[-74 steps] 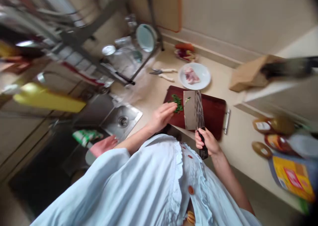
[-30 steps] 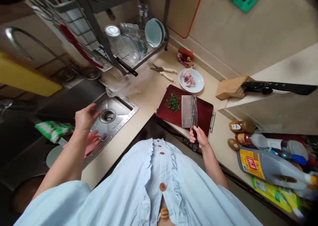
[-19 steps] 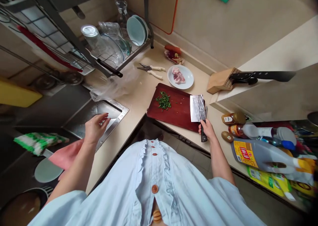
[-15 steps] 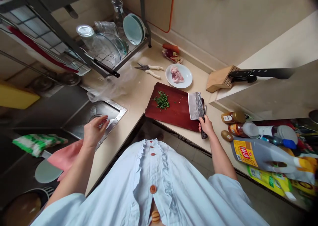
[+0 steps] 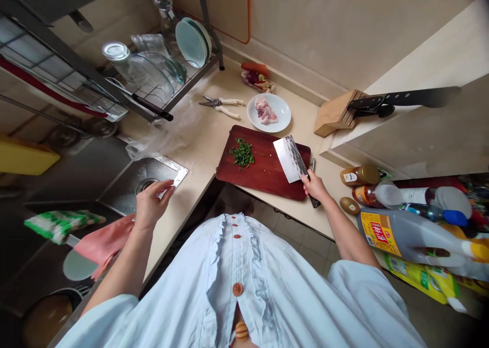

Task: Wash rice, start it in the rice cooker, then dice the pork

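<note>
You stand at a pale beige counter (image 5: 214, 129) that turns a corner, with a dark red cutting board (image 5: 263, 177) near its front edge and a plain beige wall behind. Your right hand (image 5: 313, 184) is closed round the dark handle of a cleaver (image 5: 290, 158), whose broad blade lies tilted over the right end of the board. Chopped greens (image 5: 242, 153) sit in a small heap on the board's left part, well apart from the blade.

Your left hand (image 5: 151, 205) is far to the left of the board, fingers loosely spread and holding nothing, over the near corner of a steel sink (image 5: 130, 185). A pink cloth (image 5: 103, 241) lies just below that hand.

Behind the board stands a white plate (image 5: 280, 114) with raw meat (image 5: 264, 111). Scissors (image 5: 221, 105) lie to the left of the plate, and a dish rack (image 5: 164, 90) with glasses and bowls stands further left. Behind the board to the right is a wooden knife block (image 5: 334, 116).

To the right of the board lie several bottles and a kiwi (image 5: 348, 205). The big bottle (image 5: 412, 238) carries a yellow and red label, and its writing is too small to read.
</note>
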A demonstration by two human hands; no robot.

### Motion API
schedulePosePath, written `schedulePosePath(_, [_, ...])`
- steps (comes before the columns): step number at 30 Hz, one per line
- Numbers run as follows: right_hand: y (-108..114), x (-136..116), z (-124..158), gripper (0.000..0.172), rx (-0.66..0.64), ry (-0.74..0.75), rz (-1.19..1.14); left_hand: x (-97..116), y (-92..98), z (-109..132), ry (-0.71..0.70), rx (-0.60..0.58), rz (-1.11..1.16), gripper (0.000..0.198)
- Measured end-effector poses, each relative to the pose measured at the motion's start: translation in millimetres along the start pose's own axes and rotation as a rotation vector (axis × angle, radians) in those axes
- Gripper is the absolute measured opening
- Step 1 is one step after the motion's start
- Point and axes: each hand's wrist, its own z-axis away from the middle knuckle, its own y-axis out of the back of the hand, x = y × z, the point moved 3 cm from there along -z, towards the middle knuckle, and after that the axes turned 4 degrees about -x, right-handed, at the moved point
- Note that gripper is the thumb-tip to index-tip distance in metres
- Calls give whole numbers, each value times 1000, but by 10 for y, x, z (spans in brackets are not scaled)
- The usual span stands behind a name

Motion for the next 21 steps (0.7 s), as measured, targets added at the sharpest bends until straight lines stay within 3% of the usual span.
schedulePosePath(4, [2, -55, 24, 18, -42, 9, 41, 263, -95, -41, -66, -29, 63, 26])
schedulePosePath(13, [-53, -77, 105, 19, -103, 34, 48, 1415, -535, -236, -439, -220, 247, 22])
schedulePosePath(16, [-61, -50, 137, 18, -100, 38, 38, 1602, -675, -258, -529, -254, 272, 22])
schedulePosePath(21, [-73, -38, 130, 18, -121, 46, 2, 1733, -835, -253, -614, -314, 297, 21])
